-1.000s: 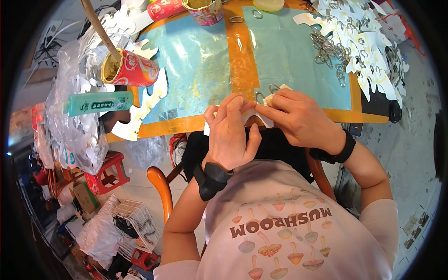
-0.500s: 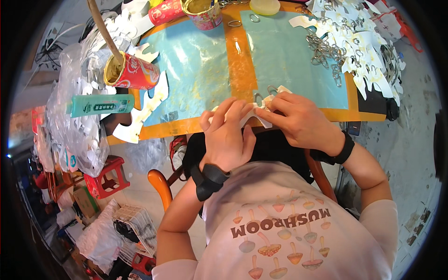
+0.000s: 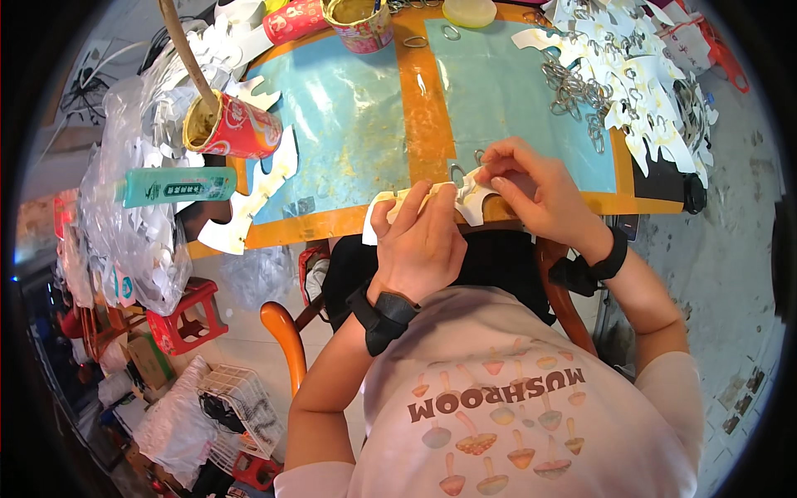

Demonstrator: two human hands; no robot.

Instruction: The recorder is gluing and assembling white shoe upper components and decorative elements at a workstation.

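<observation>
At the near edge of the table (image 3: 656, 204), just about mid-width, my left hand (image 3: 419, 253) has hold of a white piece (image 3: 471, 204), fingers curled over its top while its ends show on either side. My right hand (image 3: 535, 191) is up at the piece's right end, thumb and fingertips narrowed close together; whether anything sits between them, I cannot tell. A metal ring (image 3: 457, 173) shows at the piece's far side, in front of my fingers. Over on the table's left side stands a red cup (image 3: 249, 130) with a stick (image 3: 184, 51) leaning in it, and nearer me lies a green tube (image 3: 178, 185). On the table's right side, loose rings (image 3: 573, 90) lie heaped beside a spread of white cutouts (image 3: 652, 108). Along the table's far edge sit a tub (image 3: 365, 39) and a pale yellow lid (image 3: 469, 12).
</observation>
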